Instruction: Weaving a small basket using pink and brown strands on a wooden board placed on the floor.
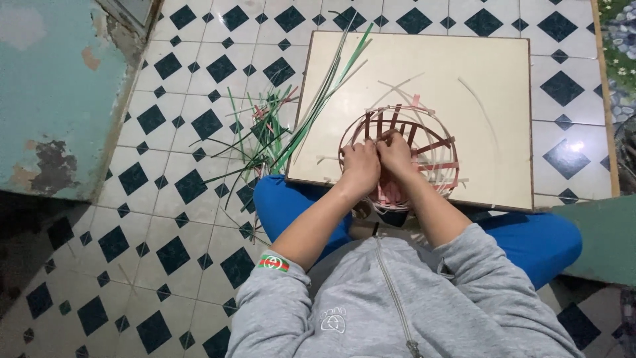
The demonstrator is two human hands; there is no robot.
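Seen from above: both forearms stretched forward from grey sweatshirt sleeves (278,311), wrists nearly meeting. Left hand (361,166) and right hand (396,154) curled side by side, knuckles touching, fingers pinching strips at the near rim of a half-woven round basket (424,149) of red and pale strips. Basket resting on a cream board (477,73), near its front edge. Loose green strips (265,132) scattered left of the board across a black-and-white tiled floor (172,219).

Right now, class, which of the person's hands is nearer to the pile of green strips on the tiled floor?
Left. The left hand is on the basket's side facing the green strips; the right hand sits just beyond it, farther away.
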